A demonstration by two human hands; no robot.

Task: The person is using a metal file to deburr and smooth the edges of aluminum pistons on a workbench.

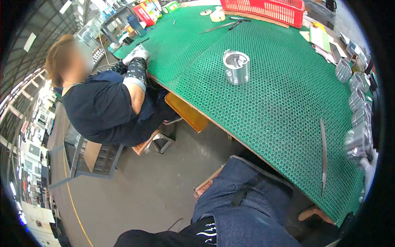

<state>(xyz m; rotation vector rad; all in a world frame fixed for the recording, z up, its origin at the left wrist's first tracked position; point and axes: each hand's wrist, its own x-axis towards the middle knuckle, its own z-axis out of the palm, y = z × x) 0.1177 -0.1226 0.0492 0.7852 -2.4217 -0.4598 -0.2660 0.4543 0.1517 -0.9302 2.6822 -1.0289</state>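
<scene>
"Silvery metal, the nearest cylinder (358, 142) at the right edge of the frame: is that the one beside a hand?"

"Yes, the right hand (370, 161) is just below it, a pale, white-covered shape cut by the dark rim"

"And its fingers, wide or narrow?"

"I can't tell; they are too blurred there. The left hand is out of the frame, so I can't tell its fingers either"

"What stands next to that cylinder?"

"More metal cylinders (356, 99), in a curved row up the right edge of the green tabletop (279, 111), with papers (321, 40) above them. A thin metal strip (324, 156) lies at the lower right"

"Further out?"

"A lone shiny cylinder (237, 74) stands upright, right of the upper centre, hollow end up. Above it come a cream roll (217, 16) and a red basket (265, 11) at the top edge"

"Away from there?"

"A seated co-worker (103, 107) at the left, a yellow panel (187, 112) under the tabletop's edge, and the wearer's denim apron (251, 222) at the lower middle"
</scene>
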